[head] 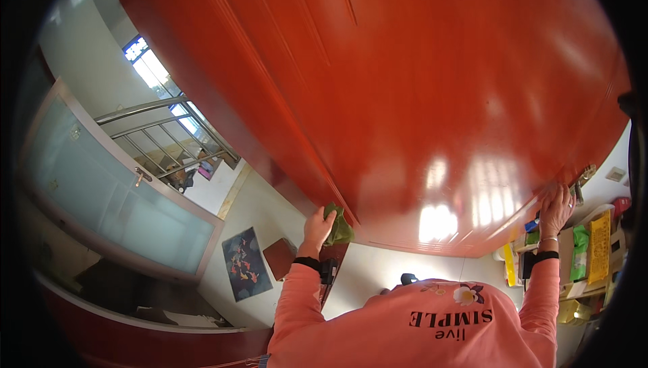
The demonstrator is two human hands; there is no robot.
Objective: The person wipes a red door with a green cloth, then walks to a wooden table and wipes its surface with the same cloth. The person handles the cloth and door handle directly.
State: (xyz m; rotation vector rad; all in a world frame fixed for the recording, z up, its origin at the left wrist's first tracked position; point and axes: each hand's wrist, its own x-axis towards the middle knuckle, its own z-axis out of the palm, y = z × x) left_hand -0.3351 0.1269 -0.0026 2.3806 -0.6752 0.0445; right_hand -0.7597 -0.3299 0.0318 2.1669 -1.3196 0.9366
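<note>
A large glossy red wooden door (405, 89) with grooved panel lines fills the upper view in front of me. My left hand (317, 229) grips a crumpled olive-green cloth (340, 226), which lies against the lower left part of the door by a raised moulding. At the opposite edge, my right hand (556, 209) holds the side of the door, just below a metal door handle (587, 171). Its fingertips are partly hidden at the edge. Bright reflections cover the low part of the door.
To the left stands a frosted-glass door (116, 186), with a metal stair railing (152, 115) behind it. A dark mat with a fish pattern (246, 264) lies on the pale floor (273, 206). Boxes and colourful packages (582, 251) are piled at the right.
</note>
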